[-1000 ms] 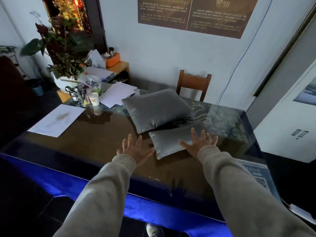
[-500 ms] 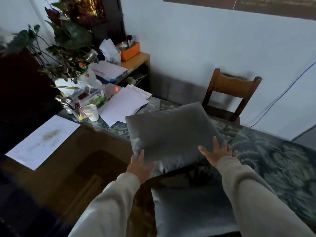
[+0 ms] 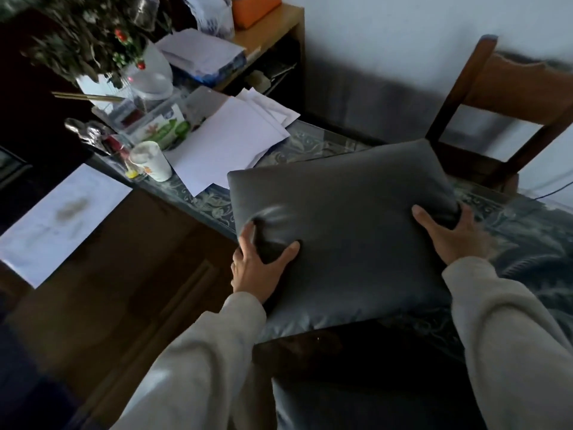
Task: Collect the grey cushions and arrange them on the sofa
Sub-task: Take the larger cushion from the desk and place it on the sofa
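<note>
Both hands, left hand point(image 3: 257, 268) and right hand point(image 3: 452, 234), are closing their grip on the far grey cushion point(image 3: 341, 231) over the counter point(image 3: 130, 243); near cushion point(image 3: 356, 405) lying uncollected, sofa unseen.

Two forearms reach in from the bottom edge, each covered by a long, loose sleeve of pale beige, soft-looking knit fabric. The left sleeve point(image 3: 198, 361) and right sleeve point(image 3: 508, 336) end in plain cuffs at the wrists. The left hand point(image 3: 257, 268) and right hand point(image 3: 449, 234) are bare, without rings or watches.
</note>
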### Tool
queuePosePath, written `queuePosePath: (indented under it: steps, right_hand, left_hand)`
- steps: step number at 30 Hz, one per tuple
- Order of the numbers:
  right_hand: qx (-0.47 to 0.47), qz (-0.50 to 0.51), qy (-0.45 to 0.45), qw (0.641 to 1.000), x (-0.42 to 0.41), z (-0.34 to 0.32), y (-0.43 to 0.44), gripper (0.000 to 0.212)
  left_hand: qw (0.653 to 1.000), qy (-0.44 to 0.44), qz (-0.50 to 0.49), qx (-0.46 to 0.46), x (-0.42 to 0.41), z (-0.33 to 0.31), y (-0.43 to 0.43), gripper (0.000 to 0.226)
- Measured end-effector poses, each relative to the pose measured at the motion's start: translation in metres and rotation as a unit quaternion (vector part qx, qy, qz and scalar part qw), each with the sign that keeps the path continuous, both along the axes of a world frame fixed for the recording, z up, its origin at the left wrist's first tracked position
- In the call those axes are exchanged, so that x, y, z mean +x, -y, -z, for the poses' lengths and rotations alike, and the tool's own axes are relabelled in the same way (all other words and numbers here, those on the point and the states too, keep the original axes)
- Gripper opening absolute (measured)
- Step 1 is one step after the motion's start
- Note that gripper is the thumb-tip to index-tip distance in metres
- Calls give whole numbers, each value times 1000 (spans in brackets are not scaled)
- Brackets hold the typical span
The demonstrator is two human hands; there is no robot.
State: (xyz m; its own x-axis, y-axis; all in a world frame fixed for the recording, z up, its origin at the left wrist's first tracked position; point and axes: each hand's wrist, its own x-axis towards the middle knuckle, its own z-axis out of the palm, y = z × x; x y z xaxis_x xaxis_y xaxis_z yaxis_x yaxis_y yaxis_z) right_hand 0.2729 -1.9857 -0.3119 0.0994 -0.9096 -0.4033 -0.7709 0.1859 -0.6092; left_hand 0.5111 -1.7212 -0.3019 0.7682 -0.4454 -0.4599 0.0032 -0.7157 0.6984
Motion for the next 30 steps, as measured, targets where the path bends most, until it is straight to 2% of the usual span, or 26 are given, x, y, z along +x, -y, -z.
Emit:
queuePosePath:
  steps: [3, 5, 7, 13, 16, 18, 19, 21, 22, 24, 25, 27, 28, 30]
  right_hand:
    - [-23, 10, 20, 1000, -3, -15, -10, 128]
    - [-57, 27, 46, 997, -6, -20, -20, 123]
    - [-62, 34, 74, 995, -12, -24, -30, 119]
    - [-69, -10, 137, 988, 11, -56, -92, 97]
    - [-62, -61, 149, 985, 43, -85, -131, 98]
    - [-74, -121, 159, 977, 82, -118, -179, 93]
    - [-72, -123, 150, 978, 82, -118, -179, 87]
    - [-75, -204, 162, 963, 129, -147, -251, 71]
    - [-60, -205, 153, 965, 128, -146, -250, 64]
    - [-37, -313, 149, 937, 177, -170, -349, 56]
    - [-29, -324, 126, 937, 180, -174, -345, 55]
    - [-23, -442, 97, 892, 223, -192, -457, 70]
    - [-18, -447, 58, 892, 226, -204, -458, 81]
    - [-10, -536, 34, 843, 246, -225, -583, 90]
  left_hand:
    - [993, -26, -75, -86, 4, -11, -11, 128]
    - [987, -34, -103, -120, 10, -17, -21, 129]
    - [992, -22, -78, -101, 12, -25, -28, 125]
    - [989, 42, -93, -111, 41, -76, -95, 117]
    - [985, 54, -111, -119, 67, -109, -156, 115]
    - [977, 74, -150, -129, 83, -143, -231, 112]
    - [976, 82, -152, -129, 85, -141, -232, 110]
    - [960, 100, -216, -148, 90, -171, -335, 110]
    - [959, 100, -214, -154, 89, -169, -334, 111]
    - [941, 105, -281, -156, 76, -190, -463, 116]
    - [943, 110, -270, -159, 77, -191, -461, 115]
    - [933, 130, -309, -131, 53, -208, -605, 107]
    - [938, 129, -292, -137, 57, -206, -607, 100]
    - [929, 139, -324, -109, 16, -219, -749, 79]
